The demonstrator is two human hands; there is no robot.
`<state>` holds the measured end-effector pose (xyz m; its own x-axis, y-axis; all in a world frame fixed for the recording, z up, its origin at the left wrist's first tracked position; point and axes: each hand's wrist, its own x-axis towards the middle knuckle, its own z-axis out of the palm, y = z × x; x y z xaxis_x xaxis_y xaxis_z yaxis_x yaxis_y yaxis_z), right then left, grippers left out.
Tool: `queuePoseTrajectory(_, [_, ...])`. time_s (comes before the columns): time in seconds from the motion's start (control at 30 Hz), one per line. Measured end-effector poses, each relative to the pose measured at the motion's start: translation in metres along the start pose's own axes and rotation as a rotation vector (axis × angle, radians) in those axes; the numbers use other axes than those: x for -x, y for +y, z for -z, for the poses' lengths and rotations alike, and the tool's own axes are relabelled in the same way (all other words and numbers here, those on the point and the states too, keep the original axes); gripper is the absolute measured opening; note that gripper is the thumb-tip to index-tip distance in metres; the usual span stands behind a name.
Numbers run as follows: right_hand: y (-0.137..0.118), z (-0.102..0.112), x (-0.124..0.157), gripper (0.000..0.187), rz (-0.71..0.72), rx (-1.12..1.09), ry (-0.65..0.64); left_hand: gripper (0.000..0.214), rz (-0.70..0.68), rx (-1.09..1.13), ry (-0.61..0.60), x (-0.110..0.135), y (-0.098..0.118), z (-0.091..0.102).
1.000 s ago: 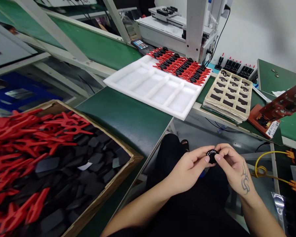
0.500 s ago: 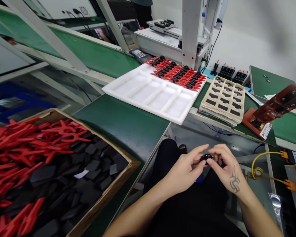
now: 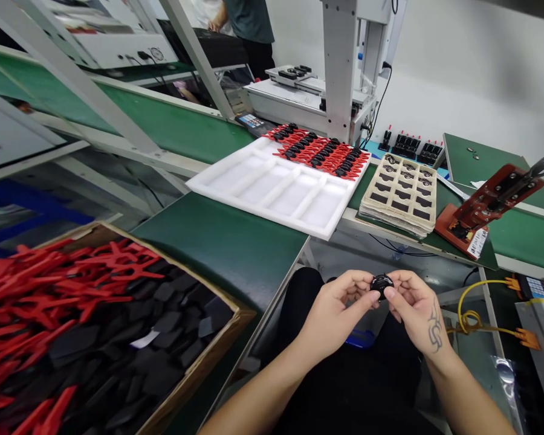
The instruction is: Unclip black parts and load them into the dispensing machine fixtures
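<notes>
A small glossy black round part is pinched between both my hands above my lap. My left hand grips its left side with thumb and fingers. On the opposite side, the thumb and fingertips of my right hand press against it. Its underside and exact kind are hidden by the fingers. Beyond the hands lies a stack of cream trays, with dark round parts in some pockets of the top one. A white compartment tray holds rows of red clamps with black parts at its far end.
At left stands a cardboard box of red clamps and black pieces. A red-brown lever fixture sits right of the trays. Yellow cable loops at right. A person stands at the back beyond the bench.
My fingers have closed in around the black round part, and it now faces up more toward me. The camera view has shifted slightly, so the bench appears lower.
</notes>
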<state>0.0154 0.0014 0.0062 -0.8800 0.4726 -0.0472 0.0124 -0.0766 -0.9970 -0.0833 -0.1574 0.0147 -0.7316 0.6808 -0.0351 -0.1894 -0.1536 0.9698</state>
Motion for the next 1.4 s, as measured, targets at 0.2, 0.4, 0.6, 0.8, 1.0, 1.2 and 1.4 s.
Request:
queuePoseTrajectory(0.2, [-0.008,0.003,0.003,0.021,0.065,0.153,-0.052,0.019,-0.054,-0.092,0.012,0.004,0.004,0.002])
queuePoseTrajectory(0.4, [-0.007,-0.003,0.005,0.020,0.080,0.155,-0.009,0.021,-0.081,-0.188,0.041,0.009,0.003,0.000])
queuePoseTrajectory(0.6, [-0.010,-0.005,0.007,0.016,0.133,0.146,0.002,0.016,-0.153,-0.206,0.052,0.010,0.002,0.000])
queuePoseTrajectory(0.8, [-0.009,-0.009,0.005,0.010,0.205,0.162,-0.008,0.015,-0.169,-0.219,0.066,0.011,0.003,-0.005])
queuePoseTrajectory(1.0, [-0.004,-0.006,0.012,0.013,0.212,0.225,-0.031,0.015,-0.159,-0.209,0.122,0.027,0.019,-0.003])
queuePoseTrajectory(1.2, [0.008,-0.039,0.003,0.014,0.346,0.340,-0.309,0.040,-0.132,-0.234,0.189,0.076,0.032,0.033])
queuePoseTrajectory(1.4, [-0.009,-0.121,-0.006,0.016,0.590,0.446,-0.696,0.034,-0.057,-0.011,0.440,0.139,0.047,0.080])
